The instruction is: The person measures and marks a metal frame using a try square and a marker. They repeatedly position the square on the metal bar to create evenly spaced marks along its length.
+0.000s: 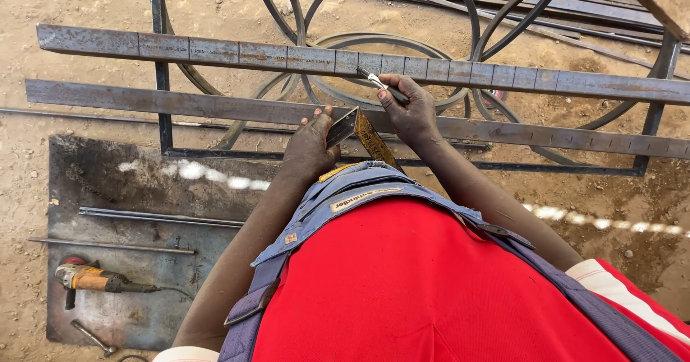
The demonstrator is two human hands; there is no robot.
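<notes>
looking down from the head cam i see both hands out over two long flat steel bars lying across a black metal frame [164, 128] w/ curved rings. my left hand [309, 146] has its grip closed on a try square [357, 128], thumb pressing the stock against the near flat bar [180, 103]; the square's rusty blade runs back toward my body over the bar's edge. my right hand [410, 110] has its grip closed around a scriber [381, 84], a thin silvery marking tool, tip pointing up-left at the far flat bar [237, 52]. that far bar carries a row of scratched cross lines along its length. tip seems to touch the bar's near edge, can't tell for sure.

both bars sit roughly parallel, far one tilted slightly down to the right. below the frame, on the dirt ground, lies a dark steel plate [115, 182]. on it: an orange angle grinder [90, 279] at lower left, a hammer [93, 337] near the bottom edge, and thin rods [158, 217] lying lengthwise. red shirt and blue overall straps fill the lower right of the view.
</notes>
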